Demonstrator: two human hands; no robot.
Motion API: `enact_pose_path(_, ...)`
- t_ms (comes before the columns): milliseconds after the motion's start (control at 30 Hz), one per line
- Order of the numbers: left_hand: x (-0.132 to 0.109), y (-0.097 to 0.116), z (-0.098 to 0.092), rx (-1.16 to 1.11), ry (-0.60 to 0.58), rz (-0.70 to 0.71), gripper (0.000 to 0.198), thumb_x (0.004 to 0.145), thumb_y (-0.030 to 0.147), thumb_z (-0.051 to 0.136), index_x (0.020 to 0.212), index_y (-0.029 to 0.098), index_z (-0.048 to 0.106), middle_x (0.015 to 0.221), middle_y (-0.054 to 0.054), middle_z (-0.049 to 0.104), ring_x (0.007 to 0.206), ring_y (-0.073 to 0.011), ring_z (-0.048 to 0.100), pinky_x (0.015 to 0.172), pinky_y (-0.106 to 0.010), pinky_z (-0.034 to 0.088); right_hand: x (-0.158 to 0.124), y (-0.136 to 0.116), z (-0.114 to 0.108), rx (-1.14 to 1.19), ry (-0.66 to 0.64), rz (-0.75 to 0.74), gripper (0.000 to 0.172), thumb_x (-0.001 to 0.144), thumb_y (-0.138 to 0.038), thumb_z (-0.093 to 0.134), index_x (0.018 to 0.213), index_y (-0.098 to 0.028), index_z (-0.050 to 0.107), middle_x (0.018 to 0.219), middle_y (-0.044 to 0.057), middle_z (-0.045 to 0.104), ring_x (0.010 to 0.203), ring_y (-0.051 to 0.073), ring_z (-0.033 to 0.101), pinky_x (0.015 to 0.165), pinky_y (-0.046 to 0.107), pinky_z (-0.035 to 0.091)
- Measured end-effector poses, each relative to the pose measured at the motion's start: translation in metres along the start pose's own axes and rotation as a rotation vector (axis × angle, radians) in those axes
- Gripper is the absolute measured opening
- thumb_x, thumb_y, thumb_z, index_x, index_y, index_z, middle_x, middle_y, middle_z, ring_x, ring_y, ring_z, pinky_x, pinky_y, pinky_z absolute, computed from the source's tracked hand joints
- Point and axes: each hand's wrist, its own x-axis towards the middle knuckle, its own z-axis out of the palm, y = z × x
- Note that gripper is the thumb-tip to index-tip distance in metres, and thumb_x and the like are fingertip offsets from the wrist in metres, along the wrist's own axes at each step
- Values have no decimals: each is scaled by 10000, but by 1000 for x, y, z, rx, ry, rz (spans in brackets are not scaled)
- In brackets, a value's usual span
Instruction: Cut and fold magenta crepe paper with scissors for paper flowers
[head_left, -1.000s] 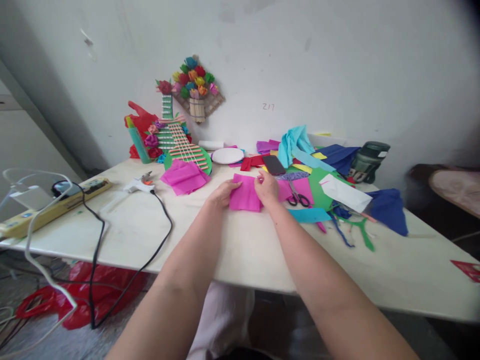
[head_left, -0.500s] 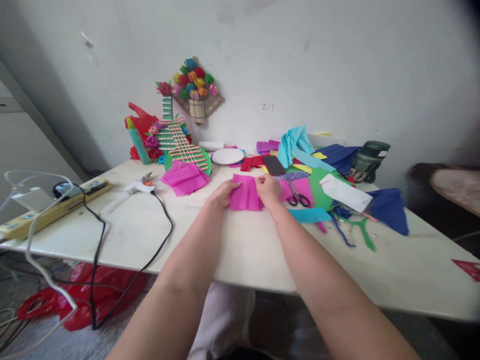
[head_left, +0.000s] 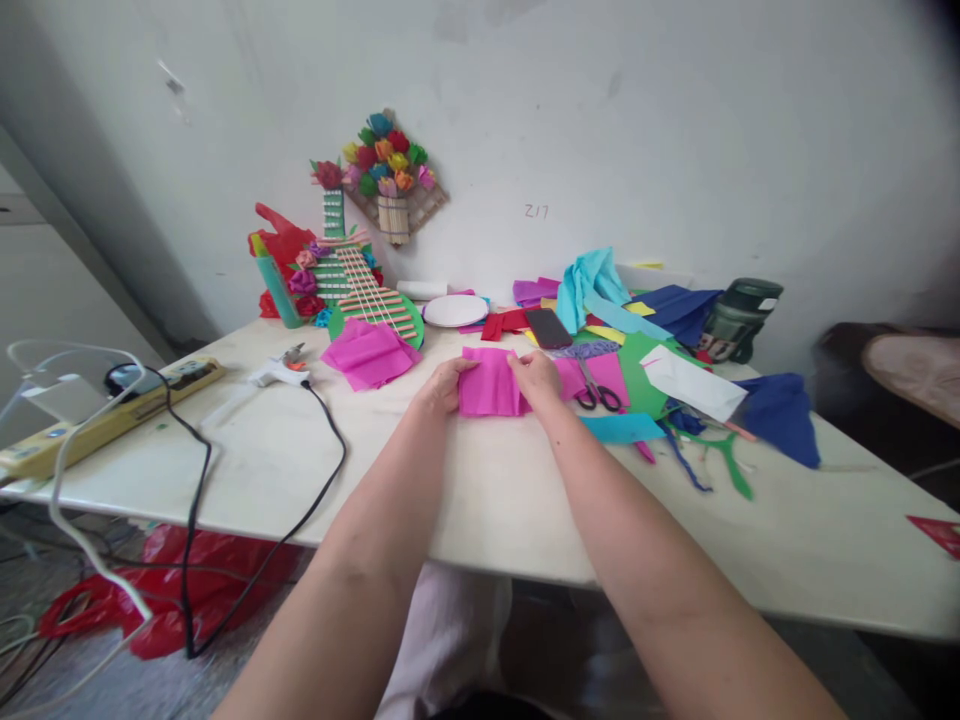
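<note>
Between my two hands is a folded piece of pink crepe paper (head_left: pixel 489 385), held just over the white table (head_left: pixel 495 500). My left hand (head_left: pixel 448 384) pinches its left edge, thumb on top. At the right edge, the thumb and fingers of my right hand (head_left: pixel 537 378) close on the paper. Right of that hand, black-handled scissors (head_left: pixel 598 393) lie on another pink sheet (head_left: pixel 616 378). A loose stack of pink paper (head_left: pixel 371 355) rests to the left, against a green paper guitar (head_left: pixel 352 280).
A glue gun (head_left: pixel 279 372) with a black cord and a yellow power strip (head_left: pixel 112 415) occupy the left side. Behind my hands are a phone (head_left: pixel 549 328) and a white oval disc (head_left: pixel 455 311). Coloured paper scraps and a dark green bottle (head_left: pixel 739 320) crowd the right.
The pink paper and both hands have barely moved; the fingers of my right hand shift slightly on the paper's edge.
</note>
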Motion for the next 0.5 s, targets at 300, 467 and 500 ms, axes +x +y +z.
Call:
enact_pose_path(300, 2, 0, 0, -61, 36, -13, 348, 705, 46, 486, 1034, 75, 594, 775, -112, 693, 754, -238, 685, 752, -360, 554, -2, -2, 3, -5, -68, -19, 276, 827, -375, 485, 874, -193, 688, 917, 72, 698, 829, 197, 623, 634, 252, 406)
enact_pose_path(467, 3, -1, 0, -81, 4, -11, 380, 691, 44, 482, 1053, 77, 593, 803, -116, 693, 771, -245, 683, 760, -367, 552, -1, -1, 6, 38, -121, -37, 342, 772, -481, 537, 821, -176, 682, 805, 75, 683, 722, 187, 605, 576, 250, 380)
enact_pose_path(500, 3, -1, 0, -83, 4, -12, 386, 686, 41, 480, 1053, 78, 593, 804, -115, 693, 772, -245, 682, 758, -368, 553, -1, 0, 7, 46, -126, -39, 324, 763, -471, 550, 798, -175, 677, 775, 66, 675, 695, 179, 596, 565, 247, 372)
